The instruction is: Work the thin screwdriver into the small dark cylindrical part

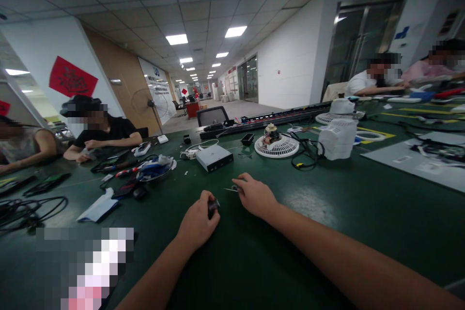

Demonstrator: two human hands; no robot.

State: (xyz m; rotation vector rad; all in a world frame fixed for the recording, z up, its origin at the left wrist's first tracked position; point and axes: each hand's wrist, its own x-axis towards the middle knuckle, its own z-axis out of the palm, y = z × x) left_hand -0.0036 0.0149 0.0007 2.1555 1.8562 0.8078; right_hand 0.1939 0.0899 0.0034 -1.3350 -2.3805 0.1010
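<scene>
In the lower middle of the head view, my left hand (196,223) is closed, thumb and fingers around a small dark part (213,207). The fingers cover much of that part, so its kind cannot be made out. Just to the right and a little farther off, my right hand (257,197) is low over the green table. Its fingers pinch a thin, pointed metal tool (230,189), whose tip points left. The two hands are apart. Beyond them lies a silver disc drive (214,157) with a dark front.
Past my right hand lie a small black tray (247,139), a white fan grille (278,147) with a motor, black cables (308,157) and a white housing (337,139). Leftward are a blue-and-white bundle (154,168) and a pale cloth (98,206). Several people sit around the table.
</scene>
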